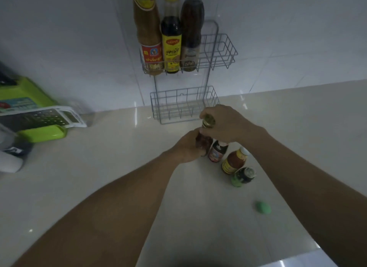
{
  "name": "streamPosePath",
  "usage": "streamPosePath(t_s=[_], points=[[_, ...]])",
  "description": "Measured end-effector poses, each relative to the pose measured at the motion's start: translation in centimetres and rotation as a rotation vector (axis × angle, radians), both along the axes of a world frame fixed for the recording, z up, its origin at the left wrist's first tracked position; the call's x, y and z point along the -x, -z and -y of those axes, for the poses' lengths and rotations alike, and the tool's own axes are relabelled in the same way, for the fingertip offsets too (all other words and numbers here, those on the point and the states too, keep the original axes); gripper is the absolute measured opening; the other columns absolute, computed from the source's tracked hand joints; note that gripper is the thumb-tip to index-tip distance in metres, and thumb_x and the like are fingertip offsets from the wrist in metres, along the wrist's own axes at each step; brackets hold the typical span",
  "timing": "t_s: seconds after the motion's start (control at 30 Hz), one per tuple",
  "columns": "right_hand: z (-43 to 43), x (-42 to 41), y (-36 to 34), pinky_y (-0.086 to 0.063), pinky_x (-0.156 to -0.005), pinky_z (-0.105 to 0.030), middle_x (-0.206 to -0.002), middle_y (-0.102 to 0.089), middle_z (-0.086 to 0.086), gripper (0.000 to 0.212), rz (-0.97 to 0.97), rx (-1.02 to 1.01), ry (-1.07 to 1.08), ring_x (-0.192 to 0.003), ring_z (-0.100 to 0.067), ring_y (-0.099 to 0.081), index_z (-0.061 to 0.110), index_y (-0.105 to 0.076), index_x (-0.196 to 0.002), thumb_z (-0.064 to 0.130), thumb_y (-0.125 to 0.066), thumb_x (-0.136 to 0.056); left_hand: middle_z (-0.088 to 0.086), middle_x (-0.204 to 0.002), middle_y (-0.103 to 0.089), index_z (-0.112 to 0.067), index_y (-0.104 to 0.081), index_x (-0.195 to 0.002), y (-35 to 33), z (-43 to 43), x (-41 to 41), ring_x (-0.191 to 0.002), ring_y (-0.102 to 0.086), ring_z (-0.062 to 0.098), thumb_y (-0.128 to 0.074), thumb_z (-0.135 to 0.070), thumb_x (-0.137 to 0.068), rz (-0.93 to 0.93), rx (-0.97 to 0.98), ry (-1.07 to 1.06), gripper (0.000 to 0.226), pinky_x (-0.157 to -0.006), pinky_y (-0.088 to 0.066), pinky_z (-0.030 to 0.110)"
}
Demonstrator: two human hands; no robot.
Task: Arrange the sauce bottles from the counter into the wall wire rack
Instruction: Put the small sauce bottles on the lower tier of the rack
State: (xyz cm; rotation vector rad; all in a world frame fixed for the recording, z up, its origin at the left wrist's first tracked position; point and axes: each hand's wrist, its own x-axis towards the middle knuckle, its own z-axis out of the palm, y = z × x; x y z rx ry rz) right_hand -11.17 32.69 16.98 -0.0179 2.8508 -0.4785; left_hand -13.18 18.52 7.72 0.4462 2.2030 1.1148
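Overhead, a pale glossy counter (99,167) meets a white tiled wall (69,38). Near the wire rack (184,105), the left hand (188,147) grips a dark bottle's (203,142) body; the right hand (224,123) clasps its cap.

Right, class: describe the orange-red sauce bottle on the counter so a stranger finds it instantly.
Start at the grey wall wire rack, then drop to the pale counter below. Three bottles stand right of the hands; the orange-red sauce bottle is the middle one, alone with a white cap and yellow label.

grey wire rack (222,48), green tray (29,91), beige counter (99,167)
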Motion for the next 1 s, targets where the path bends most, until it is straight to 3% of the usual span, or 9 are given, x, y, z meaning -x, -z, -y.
streamPosePath(t_s=[0.13,0.23,0.3,0.43,0.5,0.6,0.83,0.9,1.0], points=[[-0.4,0.2,0.9,-0.035,-0.078,-0.027,-0.107,-0.052,-0.002,0.031,-0.078,0.014,-0.016,-0.098,-0.021,-0.051,0.018,-0.06,-0.113,0.037,-0.067,-0.089,-0.004,-0.107,-0.057,-0.008,-0.056,-0.13,0.4,-1.0,-0.6,-0.102,-0.058,0.014,-0.072,-0.013,-0.086,-0.043,-0.051,-0.111,0.047,-0.085,-0.045,0.023],[-0.2,0.5,0.7,-0.037,-0.079,-0.028,-0.106,-0.053,-0.001,0.03,-0.108,0.026,-0.066,-0.094,-0.017,-0.047,0.018,-0.062,-0.11,0.039,-0.067,-0.089,0.002,-0.1,-0.07,-0.014,-0.066,-0.111,0.8,-0.9,-0.7,-0.093,-0.069,0.016,-0.077,-0.03,-0.073,-0.001,-0.068,-0.148,0.043,-0.084,-0.06,0.042],[0.0,0.9,0.4,-0.04,-0.075,-0.028,-0.096,-0.058,0.004,0.027,-0.154,0.078,-0.082,-0.09,-0.016,-0.052,0.019,-0.064,-0.1,0.042,-0.068,-0.087,0.003,-0.101,-0.069,-0.022,-0.066,-0.1,0.8,-0.6,-0.6,-0.094,-0.069,0.016,-0.078,-0.039,-0.066,0.015,-0.1,-0.204,0.04,-0.087,-0.059,0.042],[0.9,2.0,-1.4,-0.045,-0.062,-0.027,-0.075,-0.062,0.007,0.026,-0.254,0.146,-0.188,-0.071,-0.012,-0.057,0.021,-0.063,-0.084,0.047,-0.065,-0.088,0.01,-0.094,-0.071,-0.016,-0.065,-0.09,-0.6,1.0,-0.4,-0.086,-0.068,0.025,-0.079,-0.026,-0.071,0.054,-0.179,-0.362,0.026,-0.078,-0.055,0.037],[1.6,2.5,-2.4,-0.045,-0.059,-0.03,-0.069,-0.059,0.007,0.027,-0.331,0.018,-0.303,-0.064,-0.014,-0.055,0.024,-0.059,-0.081,0.049,-0.057,-0.091,0.01,-0.085,-0.073,-0.007,-0.068,-0.09,-1.5,2.0,-0.1,-0.08,-0.07,0.025,-0.075,-0.028,-0.064,0.037,-0.198,-0.343,0.035,-0.077,-0.058,0.041],[2.5,3.2,-3.3,-0.044,-0.058,-0.032,-0.067,-0.06,0.003,0.04,-0.388,-0.182,-0.381,-0.062,-0.021,-0.053,0.022,-0.058,-0.078,0.05,-0.04,-0.099,0.006,-0.074,-0.07,-0.008,-0.069,-0.079,-2.5,2.7,-0.1,-0.07,-0.065,0.02,-0.074,-0.02,-0.068,-0.002,-0.2,-0.367,0.017,-0.074,-0.058,0.04],[4.9,4.6,-2.9,-0.048,-0.073,-0.039,-0.09,-0.052,-0.007,0.04,-0.133,-0.431,-0.22,-0.082,-0.029,-0.049,0.018,-0.05,-0.094,0.048,-0.024,-0.102,-0.002,-0.072,-0.069,-0.028,-0.058,-0.066,-3.1,2.9,-1.1,-0.07,-0.066,0.021,-0.069,-0.035,-0.07,-0.195,0.005,-0.588,0.014,-0.065,-0.053,0.029],[4.6,5.0,-3.1,-0.05,-0.075,-0.038,-0.085,-0.056,-0.006,0.061,-0.079,-0.343,-0.19,-0.082,-0.028,-0.055,0.016,-0.058,-0.091,0.063,-0.02,-0.098,-0.002,-0.07,-0.068,-0.025,-0.06,-0.064,-3.2,3.5,-0.9,-0.069,-0.066,0.02,-0.071,-0.032,-0.07,-0.117,-0.023,-0.537,0.014,-0.064,-0.052,0.027],[4.1,4.7,-3.2,-0.047,-0.065,-0.034,-0.067,-0.055,0.005,0.055,-0.216,-0.15,-0.34,-0.069,-0.021,-0.056,0.023,-0.053,-0.069,0.064,-0.028,-0.098,0.002,-0.071,-0.069,-0.017,-0.067,-0.07,-3.8,4.3,-0.5,-0.07,-0.066,0.02,-0.076,-0.023,-0.069,0.057,-0.127,-0.433,0.011,-0.068,-0.055,0.031]])
